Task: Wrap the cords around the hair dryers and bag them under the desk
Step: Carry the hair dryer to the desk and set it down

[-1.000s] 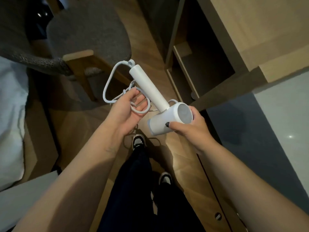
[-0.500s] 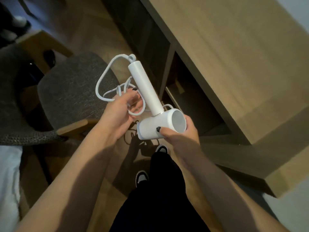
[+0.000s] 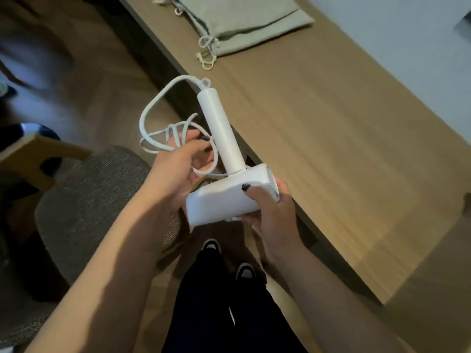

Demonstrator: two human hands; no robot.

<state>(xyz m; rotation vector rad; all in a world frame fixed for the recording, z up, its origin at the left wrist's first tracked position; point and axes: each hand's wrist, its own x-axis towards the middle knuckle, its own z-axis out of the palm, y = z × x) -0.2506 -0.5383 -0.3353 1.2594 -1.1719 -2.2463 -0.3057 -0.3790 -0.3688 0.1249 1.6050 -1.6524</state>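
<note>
Between the wooden desk [image 3: 331,128] on the right and a grey upholstered chair [image 3: 84,205] on the left, a person stands holding a white hair dryer [image 3: 229,189] above the wood floor [image 3: 102,80]. Its barrel lies sideways at the bottom and its handle points up and away, towards the desk edge. The right hand [image 3: 270,215] grips the barrel from the right end, fingers curled round it and a dark-nailed thumb pressed on its upper face. The left hand [image 3: 175,169] sits just left of the handle, fingers curled round several loose loops of the white cord [image 3: 153,115], which leaves the top of the handle beside a small hanging loop, arcs out to the left and gathers in that hand. None of the cord is wound on the handle itself. A pale drawstring bag [image 3: 244,24] lies flat on the far end of the desk, well apart from the dryer. Dark trousers [image 3: 229,314] and two shoes show below the hands.
</note>
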